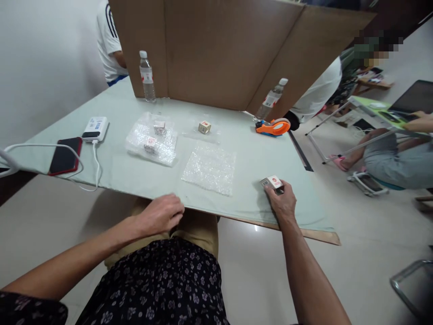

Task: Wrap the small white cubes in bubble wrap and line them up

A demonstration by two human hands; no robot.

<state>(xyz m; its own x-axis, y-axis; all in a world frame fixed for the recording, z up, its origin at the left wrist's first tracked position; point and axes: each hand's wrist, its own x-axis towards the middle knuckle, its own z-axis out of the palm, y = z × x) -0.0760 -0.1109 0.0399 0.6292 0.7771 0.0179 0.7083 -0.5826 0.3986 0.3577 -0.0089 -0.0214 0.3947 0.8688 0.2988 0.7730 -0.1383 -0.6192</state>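
The person's right hand [282, 203] rests on the pale green cloth-covered table [135, 176] near its 5 o'clock corner. Its fingers and thumb pinch a small white cardboard box with a red mark on top [271, 182], which sits on the cloth at the fingertips. The left hand [162, 214] lies palm down on the near edge at about 6 o'clock. It is loosely closed with the fingers curled under, and no object shows in it.

Between the two hands and a little farther in, a square sheet of clear bubble wrap [209, 168] lies flat, at 10 o'clock from the held box and well apart from it. At 10 o'clock from the sheet sits a heap of clear bubble-wrap pieces [152, 142] with two small boxes on it. At 12 o'clock from the sheet a small tan cube-shaped box [204, 127] rests on clear plastic.

An orange tape dispenser [273, 127] stands at the table's 2 o'clock. A folded brown cardboard screen [219, 49] stands along the far side, with a clear plastic water bottle [147, 76] at its left foot and a second clear bottle [270, 101] leaning at its right foot.

At 9 o'clock lie a white power bank [95, 128] and a red-cased phone [65, 155], both joined to a white cable [96, 167].
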